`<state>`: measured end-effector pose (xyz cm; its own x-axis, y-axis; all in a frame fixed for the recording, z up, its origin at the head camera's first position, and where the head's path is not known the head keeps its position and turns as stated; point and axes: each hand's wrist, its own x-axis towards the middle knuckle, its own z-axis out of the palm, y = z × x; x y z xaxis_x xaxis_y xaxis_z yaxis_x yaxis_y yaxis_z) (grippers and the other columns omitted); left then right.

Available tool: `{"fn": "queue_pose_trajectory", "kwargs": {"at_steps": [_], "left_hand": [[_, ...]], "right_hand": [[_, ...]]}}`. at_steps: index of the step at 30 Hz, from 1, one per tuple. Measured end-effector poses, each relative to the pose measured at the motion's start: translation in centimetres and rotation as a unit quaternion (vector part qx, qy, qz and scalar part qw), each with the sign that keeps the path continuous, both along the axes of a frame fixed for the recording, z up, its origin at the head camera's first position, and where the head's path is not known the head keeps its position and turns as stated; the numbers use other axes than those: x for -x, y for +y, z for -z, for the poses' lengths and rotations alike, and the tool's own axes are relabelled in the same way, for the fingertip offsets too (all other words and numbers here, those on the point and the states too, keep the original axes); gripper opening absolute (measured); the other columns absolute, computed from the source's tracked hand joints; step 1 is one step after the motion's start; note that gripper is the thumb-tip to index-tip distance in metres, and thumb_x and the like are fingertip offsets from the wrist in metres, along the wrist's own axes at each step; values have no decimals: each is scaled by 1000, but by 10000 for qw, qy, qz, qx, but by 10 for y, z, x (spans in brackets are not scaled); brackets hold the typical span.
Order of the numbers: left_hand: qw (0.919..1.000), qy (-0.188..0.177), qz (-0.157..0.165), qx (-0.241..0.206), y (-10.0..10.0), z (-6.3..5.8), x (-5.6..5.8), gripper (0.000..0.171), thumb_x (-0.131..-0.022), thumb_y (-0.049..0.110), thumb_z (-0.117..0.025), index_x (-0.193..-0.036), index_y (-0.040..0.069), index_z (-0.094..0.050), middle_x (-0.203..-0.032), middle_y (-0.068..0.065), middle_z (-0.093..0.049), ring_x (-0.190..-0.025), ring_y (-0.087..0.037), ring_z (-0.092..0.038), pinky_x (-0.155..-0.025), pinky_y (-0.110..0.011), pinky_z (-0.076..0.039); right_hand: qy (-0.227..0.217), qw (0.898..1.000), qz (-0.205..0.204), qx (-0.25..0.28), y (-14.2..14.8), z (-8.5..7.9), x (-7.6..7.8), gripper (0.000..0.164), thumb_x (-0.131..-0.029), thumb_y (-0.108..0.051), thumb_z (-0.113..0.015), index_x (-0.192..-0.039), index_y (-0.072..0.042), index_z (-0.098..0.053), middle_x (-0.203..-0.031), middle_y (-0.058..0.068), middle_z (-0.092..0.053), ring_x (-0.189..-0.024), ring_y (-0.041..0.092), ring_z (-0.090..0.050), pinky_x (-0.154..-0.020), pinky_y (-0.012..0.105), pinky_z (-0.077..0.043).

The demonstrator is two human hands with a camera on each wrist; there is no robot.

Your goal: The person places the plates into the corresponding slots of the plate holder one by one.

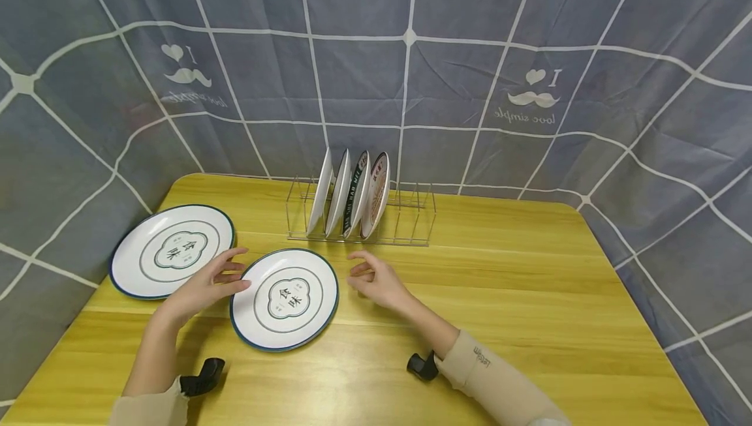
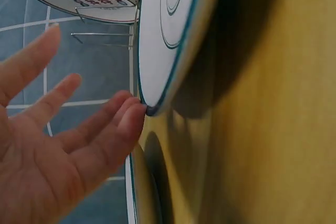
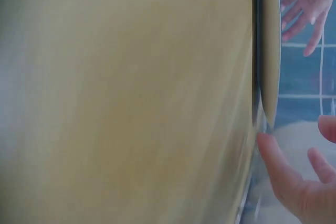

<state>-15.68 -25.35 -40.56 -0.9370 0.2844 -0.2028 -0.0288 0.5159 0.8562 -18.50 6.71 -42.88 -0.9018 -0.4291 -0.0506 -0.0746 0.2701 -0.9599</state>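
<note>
A white plate (image 1: 284, 299) with a blue rim and dark characters lies on the table in front of me. My left hand (image 1: 202, 289) is at its left edge, fingers loosely bent, a fingertip touching the rim in the left wrist view. To the plate's right, my right hand (image 1: 378, 282) hovers with relaxed, slightly bent fingers; a small gap separates it from the rim in the head view. Neither hand grips anything. A larger plate (image 1: 167, 250) of the same pattern lies at the left, partly behind my left hand.
Behind the plate, a wire dish rack (image 1: 390, 242) holds several upright plates (image 1: 376, 197) in its left and middle slots. A grey checked curtain (image 1: 458, 80) surrounds the wooden table (image 1: 517, 308). Black wrist mounts (image 1: 202, 377) stick out below both forearms.
</note>
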Motion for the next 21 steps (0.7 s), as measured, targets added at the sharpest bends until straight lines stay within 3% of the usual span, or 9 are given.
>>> {"fn": "queue_pose_trajectory", "kwargs": {"at_steps": [4,6,10,15,21], "left_hand": [[9991,-388,-116,-123,-4,7,-10,75,-88,21,-61,-143,1,-15,-134,-35,-27,-115,-47,-41,-82,-45,-49],[9960,-769,-108,-451,-6,11,-13,79,-87,19,-64,-145,4,-12,-136,-35,-21,-106,-42,-50,-76,-40,-52],[9849,-1286,-6,-1158,-9,20,-15,81,-84,12,-66,-144,4,-12,-140,-33,-8,-86,-26,-60,-68,-37,-55],[9804,-1354,133,-1428,-12,24,-14,74,-83,5,-65,-140,-3,-19,-143,-36,7,-74,-19,-61,-63,-33,-55],[9770,-1386,267,-1600,-4,29,-14,78,-80,2,-67,-141,-5,-18,-143,-37,7,-71,-19,-61,-63,-33,-55]], "right_hand": [[-1095,9931,-217,349,-12,8,1,47,-86,-2,-59,-131,-5,-44,-105,23,-56,-86,33,-63,-71,40,-54],[-1562,9854,-252,630,-16,19,4,50,-86,-2,-60,-132,-9,-43,-103,19,-57,-81,25,-63,-70,38,-55],[-2172,9697,-459,1019,-22,21,1,52,-87,2,-57,-135,-9,-40,-103,19,-59,-76,20,-62,-71,38,-55],[-2328,9639,-642,1118,-24,22,-1,53,-86,8,-55,-135,-6,-41,-113,19,-51,-80,20,-61,-74,36,-54],[-2033,9712,-912,848,-17,21,-6,57,-82,13,-57,-134,-7,-43,-125,17,-43,-84,17,-60,-73,28,-53]]}}
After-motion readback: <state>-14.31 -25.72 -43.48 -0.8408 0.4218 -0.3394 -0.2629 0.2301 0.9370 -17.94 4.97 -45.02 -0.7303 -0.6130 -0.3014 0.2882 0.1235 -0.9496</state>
